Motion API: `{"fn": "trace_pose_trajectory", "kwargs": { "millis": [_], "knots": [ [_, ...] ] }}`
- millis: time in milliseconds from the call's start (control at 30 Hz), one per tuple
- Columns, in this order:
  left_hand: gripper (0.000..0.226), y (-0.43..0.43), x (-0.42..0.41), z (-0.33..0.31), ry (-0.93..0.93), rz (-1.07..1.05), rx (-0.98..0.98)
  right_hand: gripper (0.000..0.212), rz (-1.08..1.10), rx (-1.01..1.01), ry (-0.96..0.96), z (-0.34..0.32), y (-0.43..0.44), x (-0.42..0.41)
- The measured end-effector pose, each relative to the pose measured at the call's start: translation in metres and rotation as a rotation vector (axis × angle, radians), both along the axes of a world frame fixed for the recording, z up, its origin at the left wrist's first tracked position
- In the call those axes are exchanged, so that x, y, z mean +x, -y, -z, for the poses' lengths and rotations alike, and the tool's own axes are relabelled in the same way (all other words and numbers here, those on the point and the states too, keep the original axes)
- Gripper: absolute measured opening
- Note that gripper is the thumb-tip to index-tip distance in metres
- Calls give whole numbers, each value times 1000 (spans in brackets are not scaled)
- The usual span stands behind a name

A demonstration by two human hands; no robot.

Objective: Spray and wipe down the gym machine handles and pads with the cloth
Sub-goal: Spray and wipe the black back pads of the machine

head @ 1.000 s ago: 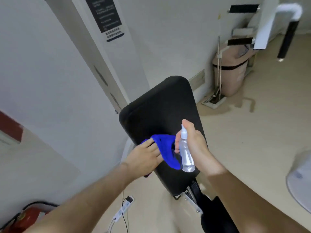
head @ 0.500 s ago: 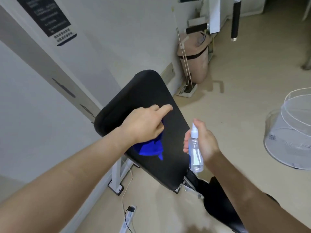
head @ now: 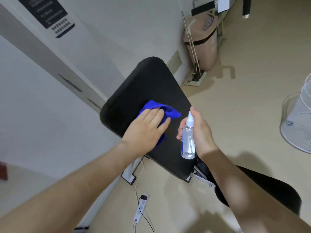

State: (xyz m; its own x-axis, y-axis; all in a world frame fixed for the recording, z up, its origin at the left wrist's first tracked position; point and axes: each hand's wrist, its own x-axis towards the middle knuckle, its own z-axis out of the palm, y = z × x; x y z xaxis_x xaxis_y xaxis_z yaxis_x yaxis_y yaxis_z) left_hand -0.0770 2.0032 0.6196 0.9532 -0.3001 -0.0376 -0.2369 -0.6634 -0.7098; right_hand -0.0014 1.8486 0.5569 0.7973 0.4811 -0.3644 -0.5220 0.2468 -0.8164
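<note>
A black padded back rest of a gym bench slopes up toward the wall in the middle of the head view. A bunched blue cloth lies on its middle. My left hand presses flat on the cloth, fingers spread, covering most of it. My right hand hovers over the pad's right edge and grips a small clear spray bottle with a white nozzle, held upright. A second black pad sits at the lower right, partly hidden by my right forearm.
The white wall and a slanted white machine post stand close on the left. A pink bin with a broom and dustpan is by the wall at the back. A white fan cage lies at the right. A power strip and cable are on the floor below.
My left hand slid the cloth from the pad's lower part up toward its middle and now lies flat on it. The right hand and bottle stayed beside the pad.
</note>
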Motion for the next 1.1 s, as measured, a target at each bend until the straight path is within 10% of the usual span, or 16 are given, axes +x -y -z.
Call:
{"fn": "trace_pose_trajectory", "kwargs": {
  "millis": [333,867,1100],
  "knots": [
    [44,-19,-41,-29,474,-78,-126,56,31,-100,-29,62,-9,-100],
    [56,21,-43,153,-328,-9,77,58,197,-37,-170,105,20,-94],
    [27,12,10,57,129,103,-25,59,211,-20,-217,110,16,-84]
  ]
}}
